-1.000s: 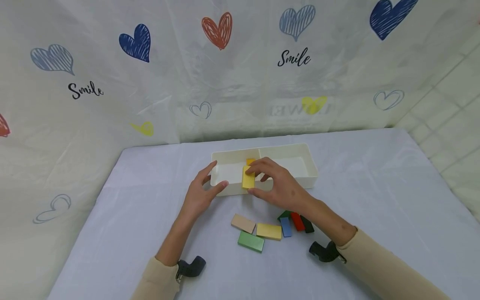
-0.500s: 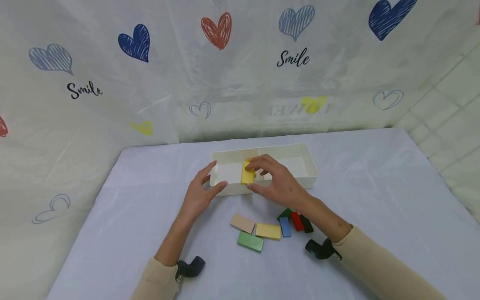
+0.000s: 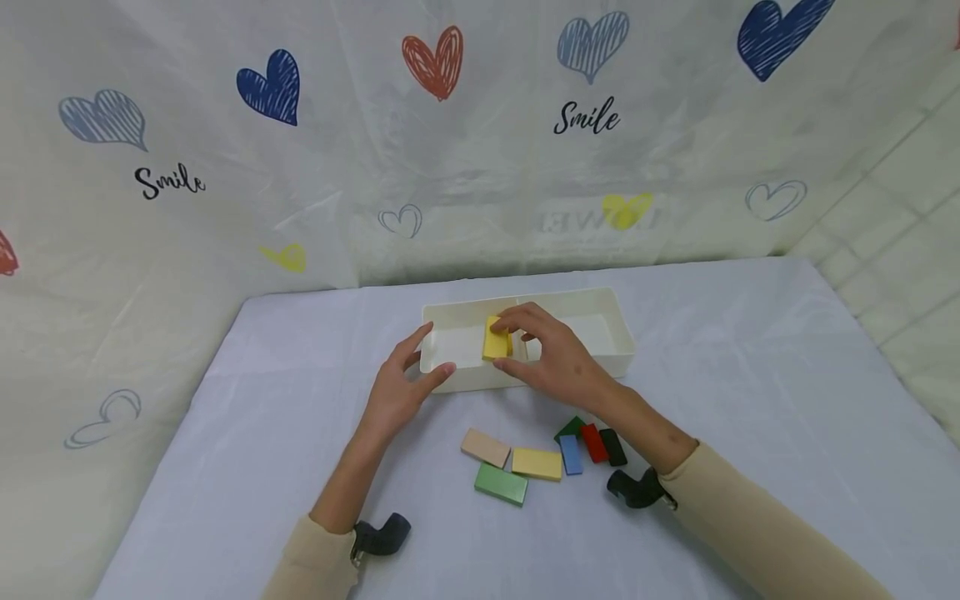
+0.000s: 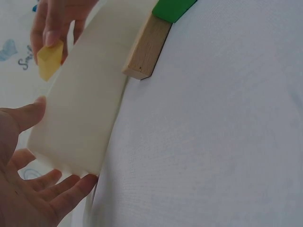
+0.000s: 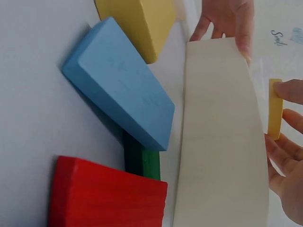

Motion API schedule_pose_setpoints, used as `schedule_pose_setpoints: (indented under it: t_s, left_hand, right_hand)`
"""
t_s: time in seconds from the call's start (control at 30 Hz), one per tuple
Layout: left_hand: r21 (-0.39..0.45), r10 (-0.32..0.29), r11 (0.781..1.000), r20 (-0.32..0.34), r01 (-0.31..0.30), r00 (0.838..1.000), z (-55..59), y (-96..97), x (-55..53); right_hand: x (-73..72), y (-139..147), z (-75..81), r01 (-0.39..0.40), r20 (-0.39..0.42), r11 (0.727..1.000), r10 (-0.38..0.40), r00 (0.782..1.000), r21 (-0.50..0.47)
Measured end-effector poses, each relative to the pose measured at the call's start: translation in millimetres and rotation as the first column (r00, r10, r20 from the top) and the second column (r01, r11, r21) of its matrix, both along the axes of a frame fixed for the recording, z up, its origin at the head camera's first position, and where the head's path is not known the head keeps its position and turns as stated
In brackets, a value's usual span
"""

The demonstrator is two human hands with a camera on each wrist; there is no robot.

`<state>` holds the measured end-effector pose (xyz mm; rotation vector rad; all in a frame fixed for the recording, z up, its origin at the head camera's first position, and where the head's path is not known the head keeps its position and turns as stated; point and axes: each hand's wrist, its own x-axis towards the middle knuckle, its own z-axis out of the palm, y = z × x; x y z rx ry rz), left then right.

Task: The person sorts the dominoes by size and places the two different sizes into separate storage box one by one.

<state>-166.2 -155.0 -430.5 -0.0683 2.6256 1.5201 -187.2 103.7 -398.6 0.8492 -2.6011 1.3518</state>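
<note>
My right hand (image 3: pixel 555 354) pinches a yellow block (image 3: pixel 492 339) between thumb and fingers, over the left compartment of a white divided box (image 3: pixel 468 381), close to the divider. Seen from the right wrist, the held yellow block (image 5: pixel 275 109) stands upright above the box's rim. A second yellow piece shows just behind it inside the box, mostly hidden. At the box's left end my left hand (image 3: pixel 397 390) holds the corner; in the left wrist view its thumb (image 4: pixel 35 112) lies on the near wall and its fingertips touch the end wall.
In front of the box lie a beige block (image 3: pixel 486 447), a light green block (image 3: pixel 501 484), a yellow block (image 3: pixel 537 463), a blue block (image 3: pixel 571 455), a dark green block (image 3: pixel 570 428), a red block (image 3: pixel 595 443) and a black-looking block (image 3: pixel 613 447) on the white cloth (image 3: pixel 300 433).
My right hand has moved away from me with the yellow block, from over the near wall to over the compartment's inside. The left hand and box have stayed put.
</note>
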Motion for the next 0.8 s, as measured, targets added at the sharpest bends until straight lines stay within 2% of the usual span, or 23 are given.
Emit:
schedule_pose_setpoints:
  t_s: [0.53, 0.8]
  left_hand:
    - [-0.001, -0.004, 1.000, -0.009, 0.004, 1.000, 0.5, -0.6, -2.1]
    - [0.001, 0.001, 1.000, -0.001, -0.001, 1.000, -1.5, 0.2, -0.3]
  right_hand:
    - [-11.9, -5.5, -0.3, -0.006, -0.012, 1.000, 0.006, 1.000, 0.010]
    - [-11.5, -8.7, -3.6, -0.003, -0.003, 1.000, 0.003, 1.000, 0.022]
